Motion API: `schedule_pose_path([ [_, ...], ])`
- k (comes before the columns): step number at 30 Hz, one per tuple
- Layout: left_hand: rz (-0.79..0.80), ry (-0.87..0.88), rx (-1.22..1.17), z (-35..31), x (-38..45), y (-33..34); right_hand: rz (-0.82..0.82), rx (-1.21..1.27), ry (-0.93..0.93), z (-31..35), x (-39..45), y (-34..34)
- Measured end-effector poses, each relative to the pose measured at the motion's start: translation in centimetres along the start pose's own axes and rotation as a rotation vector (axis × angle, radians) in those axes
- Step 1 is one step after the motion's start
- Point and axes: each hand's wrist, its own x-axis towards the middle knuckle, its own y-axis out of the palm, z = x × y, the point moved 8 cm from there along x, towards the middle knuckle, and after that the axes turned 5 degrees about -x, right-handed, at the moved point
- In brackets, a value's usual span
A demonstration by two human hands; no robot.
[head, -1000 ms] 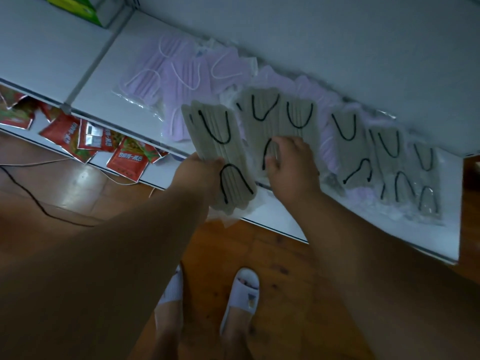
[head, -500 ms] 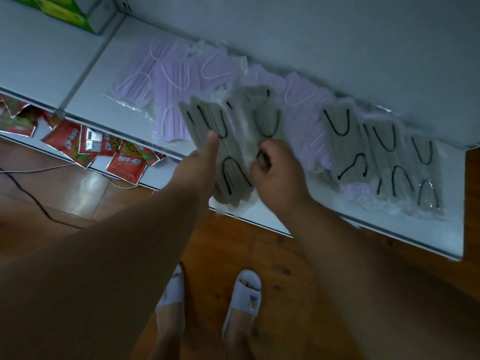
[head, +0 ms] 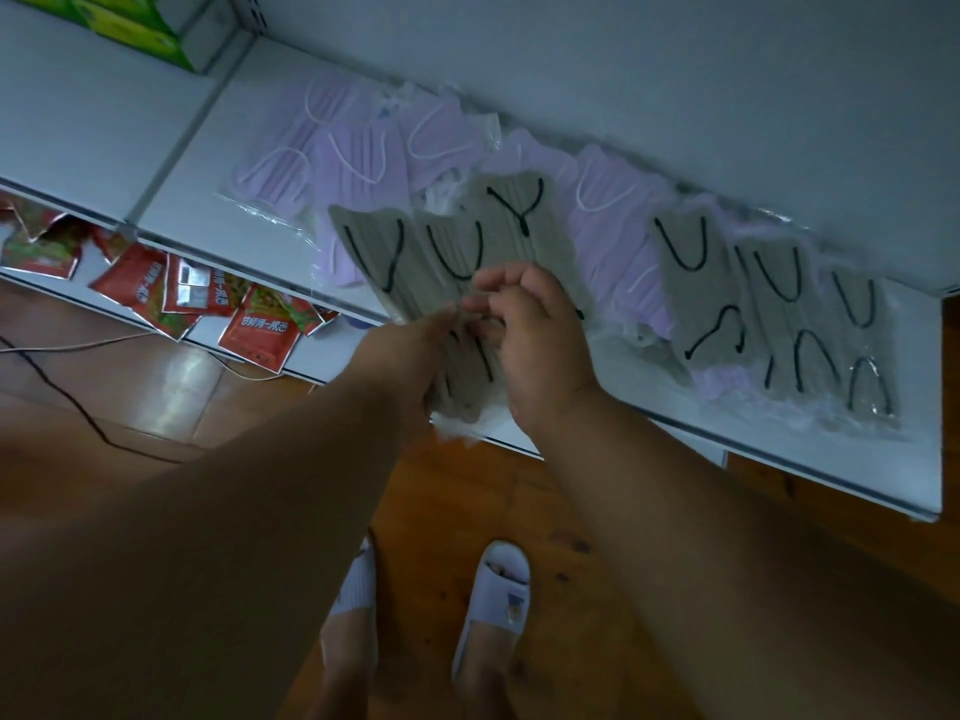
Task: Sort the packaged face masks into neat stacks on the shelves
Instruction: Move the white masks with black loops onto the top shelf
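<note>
both hands gripped fanned bundle of grey masks [head: 467, 262] at its lower end: left hand [head: 410, 356] clasped left edge, right hand [head: 535, 340] pinched it with curled fingers. bundle stood above front lip of white shelf [head: 171, 200], near grip. long axes ran away from person toward back wall, spread fanwise. purple masks [head: 353, 158] lay flat behind; second grey stack [head: 779, 314] rested well right.
</note>
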Motion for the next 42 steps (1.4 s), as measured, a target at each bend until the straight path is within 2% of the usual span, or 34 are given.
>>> schedule_pose_path([
  [2, -0.024, 0.002, 0.050, 0.1, 0.0, -0.4, -0.012, 0.215, 0.091, -0.1, 0.5, 0.6],
  [4, -0.061, -0.002, 0.040, -0.2, 0.0, -1.1, -0.094, 0.218, 0.112, -0.2, 1.2, 0.0],
  [6, -0.145, 0.007, 0.009, -0.5, 0.0, -2.4, -0.224, -0.198, -0.049, 0.6, 2.3, -1.9],
  [8, -0.156, 0.028, 0.015, -0.9, 0.1, -3.0, -0.251, -0.773, -0.246, 1.6, 3.4, -2.4],
  [9, -0.150, 0.041, 0.002, -1.1, 0.2, -3.1, -0.226, -1.023, -0.288, 1.4, 3.9, -2.1],
  [11, -0.122, 0.075, -0.001, -1.4, 0.3, -3.1, -0.139, -1.331, -0.258, 0.1, 4.8, -1.6],
  [12, -0.117, 0.090, 0.012, -1.6, 0.3, -3.2, -0.129, -1.379, -0.239, -0.4, 5.2, -1.6],
  [15, -0.127, 0.106, 0.047, -1.6, 0.4, -3.6, -0.222, -1.295, -0.250, -0.2, 5.6, -2.6],
  [19, -0.119, 0.124, 0.149, -2.0, 0.4, -3.6, -0.300, -0.869, -0.252, 1.1, 4.4, -3.9],
  [21, -0.041, 0.130, 0.189, -2.5, 0.2, -2.8, -0.117, -0.766, -0.289, 1.4, 2.9, -1.8],
  [23, 0.052, 0.111, 0.181, -2.7, -0.4, -1.6, 0.195, -0.826, -0.379, 1.1, 0.6, 1.9],
  [24, 0.062, 0.095, 0.166, -2.6, -0.5, -1.5, 0.292, -0.838, -0.431, 0.8, -0.3, 3.1],
  [25, 0.043, 0.096, 0.149, -2.6, -0.4, -1.6, 0.310, -0.832, -0.473, 0.7, -0.7, 3.5],
  [27, -0.041, 0.106, 0.119, -2.5, -0.3, -2.3, 0.167, -0.848, -0.535, 1.1, 0.2, 2.5],
  [29, -0.100, 0.109, 0.117, -2.4, -0.5, -3.1, -0.056, -1.024, -0.533, 1.3, 1.9, 0.7],
  [30, -0.114, 0.118, 0.103, -2.3, -0.3, -3.4, -0.110, -1.128, -0.475, 1.0, 2.8, -0.1],
  [33, -0.141, 0.130, 0.072, -2.3, -0.4, -3.9, -0.083, -1.371, -0.244, -0.9, 4.6, -1.1],
  [38, -0.140, 0.121, 0.099, -2.4, -0.1, -4.4, -0.181, -1.365, -0.284, -0.1, 5.1, -1.8],
  [42, -0.128, 0.118, 0.109, -2.7, -0.2, -4.4, -0.117, -1.444, -0.260, -0.5, 5.3, -1.3],
])
